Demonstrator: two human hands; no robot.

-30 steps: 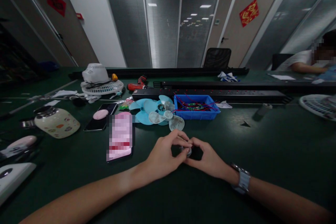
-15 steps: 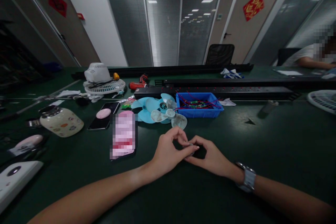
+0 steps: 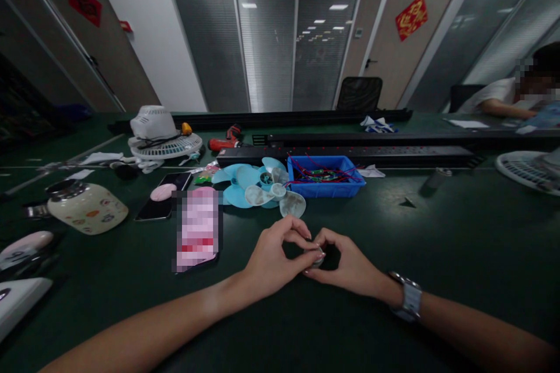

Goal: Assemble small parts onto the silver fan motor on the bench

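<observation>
Where the left hand (image 3: 275,252) meets the right hand (image 3: 350,265), a small grey part (image 3: 318,260) sits between their fingertips. Left thumb and fingers, at nine o'clock, are closed down to the width of the piece and pinch it; right thumb and forefinger, at three o'clock, curve into a ring, their tips drawn in on it too. Fingers hide most of it, and whether it touches the table (image 3: 280,341) cannot be told. A watch (image 3: 411,298) circles the right wrist. Reckoned from the part, the blue bin (image 3: 326,189) of wires is at twelve o'clock, the fan blades (image 3: 238,197) overlap at eleven, just beside it, and the drill (image 3: 223,144) lies beyond them. Near ten are the pink phone (image 3: 198,228) and, farther out, the jug (image 3: 90,210). Toward two is a grey cylinder (image 3: 437,179).
</observation>
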